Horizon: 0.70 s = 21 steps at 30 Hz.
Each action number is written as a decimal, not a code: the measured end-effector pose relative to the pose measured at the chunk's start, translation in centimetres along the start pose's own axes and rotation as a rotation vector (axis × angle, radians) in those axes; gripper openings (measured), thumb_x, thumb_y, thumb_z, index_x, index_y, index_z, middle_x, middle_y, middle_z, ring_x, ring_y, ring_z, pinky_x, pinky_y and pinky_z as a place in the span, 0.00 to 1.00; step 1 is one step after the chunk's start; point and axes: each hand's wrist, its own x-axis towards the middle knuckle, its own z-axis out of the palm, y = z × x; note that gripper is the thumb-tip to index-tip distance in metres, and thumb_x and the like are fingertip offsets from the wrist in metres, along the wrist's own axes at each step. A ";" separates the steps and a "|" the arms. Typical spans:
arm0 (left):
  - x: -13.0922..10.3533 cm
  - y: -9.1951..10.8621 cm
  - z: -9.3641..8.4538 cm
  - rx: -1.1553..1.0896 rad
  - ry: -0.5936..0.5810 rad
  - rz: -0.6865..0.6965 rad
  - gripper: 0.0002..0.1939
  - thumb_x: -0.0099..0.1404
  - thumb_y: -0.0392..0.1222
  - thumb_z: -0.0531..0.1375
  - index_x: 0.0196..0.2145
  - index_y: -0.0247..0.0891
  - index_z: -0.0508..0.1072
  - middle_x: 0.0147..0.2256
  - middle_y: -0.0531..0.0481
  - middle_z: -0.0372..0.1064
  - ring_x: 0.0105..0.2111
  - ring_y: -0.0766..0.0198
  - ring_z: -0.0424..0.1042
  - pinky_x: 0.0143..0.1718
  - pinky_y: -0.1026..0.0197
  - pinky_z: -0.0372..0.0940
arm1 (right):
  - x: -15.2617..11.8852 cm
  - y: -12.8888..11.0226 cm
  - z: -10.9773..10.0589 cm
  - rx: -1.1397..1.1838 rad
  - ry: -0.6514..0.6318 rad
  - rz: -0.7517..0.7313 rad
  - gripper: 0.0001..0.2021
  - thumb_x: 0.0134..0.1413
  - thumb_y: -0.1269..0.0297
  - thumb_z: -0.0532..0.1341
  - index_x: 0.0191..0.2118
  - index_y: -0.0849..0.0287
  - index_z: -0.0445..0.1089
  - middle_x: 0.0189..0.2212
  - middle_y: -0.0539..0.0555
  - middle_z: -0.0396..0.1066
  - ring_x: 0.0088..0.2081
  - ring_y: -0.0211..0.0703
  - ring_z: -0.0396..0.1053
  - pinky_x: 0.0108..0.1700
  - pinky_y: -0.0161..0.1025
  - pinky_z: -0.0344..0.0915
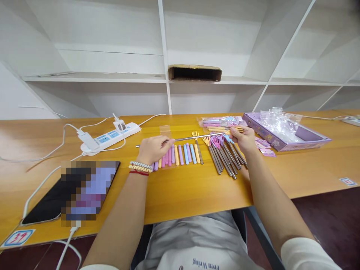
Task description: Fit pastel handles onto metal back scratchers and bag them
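Stretched between my two hands is a back scratcher [194, 138] with a thin metal rod, drawn out long. My right hand [244, 138] pinches its yellow claw head. My left hand [156, 148] is closed round the rod, whose bare end pokes out past it on the left. Under the rod lies a row of pastel handle grips [180, 154] in pink, purple, yellow and blue, partly covered by my left hand. Several back scratchers [225, 157] without grips lie in a pile below my right hand, and one with a yellow head [198, 148] lies beside the row.
A purple box [303, 145] with crumpled clear plastic bags [278, 122] stands at the right, next to pink cards [267, 152]. Packed scratchers [221, 122] lie behind. On the left are a power strip [111, 138], cables and a tablet [45, 200]. White shelves hold a cardboard box [195, 73].
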 end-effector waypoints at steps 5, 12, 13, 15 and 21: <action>-0.5 -5.0 -0.6 0.208 0.182 -0.352 0.26 0.65 0.52 0.45 0.20 0.37 0.72 0.21 0.46 0.69 0.26 0.60 0.67 0.25 0.61 0.45 | 1.9 0.8 -5.8 0.187 0.457 0.021 0.15 0.36 0.64 0.69 0.20 0.58 0.60 0.16 0.46 0.55 0.15 0.26 0.52 0.16 0.33 0.41; -1.1 -8.0 -0.7 0.278 0.315 -0.460 0.23 0.63 0.49 0.46 0.20 0.37 0.73 0.20 0.44 0.67 0.26 0.59 0.64 0.27 0.60 0.46 | 2.9 2.2 -9.9 0.225 0.706 0.006 0.12 0.42 0.70 0.66 0.21 0.56 0.60 0.16 0.45 0.52 0.13 0.26 0.47 0.17 0.37 0.37; -1.0 -7.9 -0.5 0.265 0.320 -0.457 0.23 0.62 0.49 0.46 0.20 0.37 0.72 0.20 0.44 0.67 0.26 0.58 0.64 0.28 0.60 0.47 | 2.9 2.2 -9.8 0.238 0.744 -0.011 0.12 0.41 0.72 0.66 0.21 0.56 0.61 0.17 0.46 0.53 0.13 0.26 0.48 0.17 0.37 0.37; -0.7 -7.7 -0.2 0.227 0.332 -0.447 0.21 0.61 0.48 0.47 0.18 0.37 0.71 0.20 0.44 0.67 0.27 0.58 0.64 0.31 0.58 0.50 | 3.0 2.2 -9.6 0.265 0.832 -0.046 0.11 0.41 0.76 0.65 0.22 0.56 0.62 0.19 0.47 0.57 0.14 0.27 0.52 0.17 0.36 0.38; -0.5 -7.8 0.4 0.182 0.472 -0.460 0.18 0.60 0.45 0.48 0.19 0.38 0.70 0.21 0.44 0.65 0.33 0.55 0.64 0.44 0.50 0.51 | 3.2 2.6 -9.9 0.277 0.986 -0.049 0.12 0.47 0.79 0.60 0.23 0.56 0.60 0.19 0.47 0.57 0.14 0.27 0.50 0.17 0.35 0.37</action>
